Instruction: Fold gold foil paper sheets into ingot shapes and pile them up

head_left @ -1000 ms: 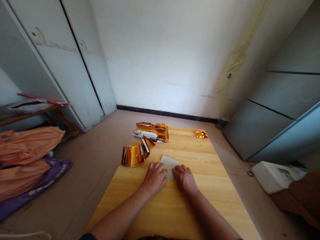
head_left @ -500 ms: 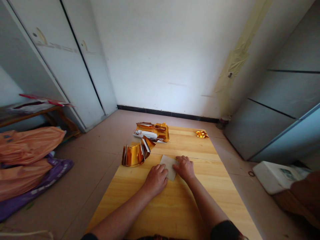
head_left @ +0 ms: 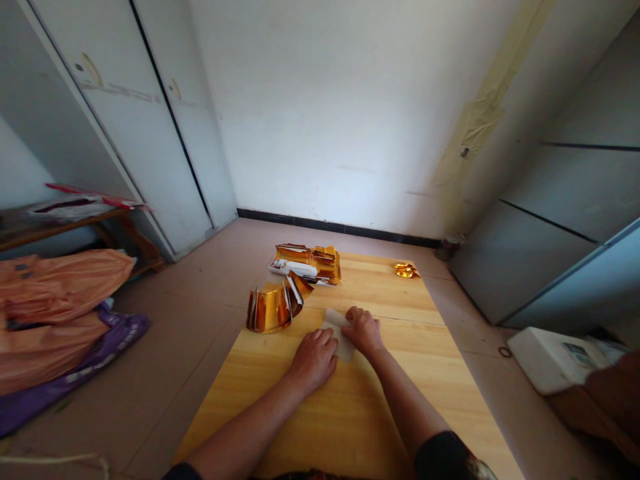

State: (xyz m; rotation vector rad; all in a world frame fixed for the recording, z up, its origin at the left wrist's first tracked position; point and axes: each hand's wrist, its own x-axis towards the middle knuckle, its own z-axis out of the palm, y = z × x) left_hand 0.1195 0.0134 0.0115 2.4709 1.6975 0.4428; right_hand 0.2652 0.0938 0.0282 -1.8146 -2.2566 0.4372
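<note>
A small pale sheet of paper (head_left: 334, 319) lies on the wooden table between my two hands. My left hand (head_left: 315, 360) presses its bent fingertips on the paper's left edge, holding it against the tabletop. On the other side, my right hand (head_left: 363, 330) has its fingers curled and closed on the paper's right edge; that edge is partly hidden under them. Beyond my left hand stands a curved fan of gold foil sheets (head_left: 273, 307) with pale paper between them. Behind it lies a second pile of gold foil sheets (head_left: 327, 263), beside a white packet (head_left: 295, 269).
A crumpled gold foil piece (head_left: 406, 270) rests at the far right corner of the wooden table (head_left: 400, 393). Left on the floor are orange and purple bags (head_left: 65, 280). A white box (head_left: 550, 360) stands to the right, near a grey cabinet (head_left: 540, 227).
My right hand has shifted slightly left over the paper, its fingers more curled and covering more of the right edge. My left hand stays in place. The view has shifted a little.
</note>
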